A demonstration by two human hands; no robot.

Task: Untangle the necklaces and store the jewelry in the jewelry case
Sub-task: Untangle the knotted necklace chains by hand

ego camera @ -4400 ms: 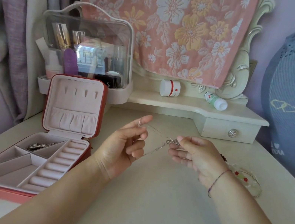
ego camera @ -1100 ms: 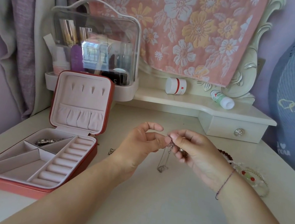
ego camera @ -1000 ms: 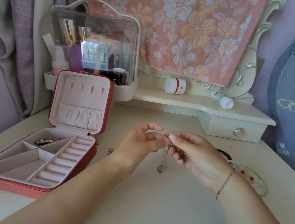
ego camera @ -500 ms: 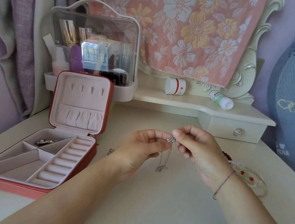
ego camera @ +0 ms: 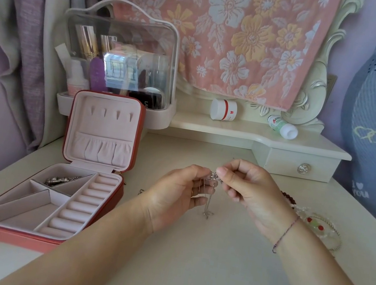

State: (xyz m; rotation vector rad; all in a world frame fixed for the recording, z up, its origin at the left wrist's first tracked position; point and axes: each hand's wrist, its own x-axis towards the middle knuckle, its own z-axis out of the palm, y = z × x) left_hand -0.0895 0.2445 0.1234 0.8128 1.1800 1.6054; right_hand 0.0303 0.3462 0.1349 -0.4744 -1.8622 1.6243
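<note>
Thin silver metal necklace chain (ego camera: pixel 209 195): shiny. Square red jewelry case (ego camera: pixel 46 240): matt leather-look shell, soft pale pink velvety lining. Cream dressing table (ego camera: pixel 186 266): smooth painted surface, faint sheen. Clear plastic cosmetics box (ego camera: pixel 121 56): glossy, reflective. Pink floral cloth (ego camera: pixel 225 31): woven, textured.

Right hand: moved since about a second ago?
Yes. The right hand has lifted slightly toward the drawer knob, pinching the silver necklace against the left hand.
</note>
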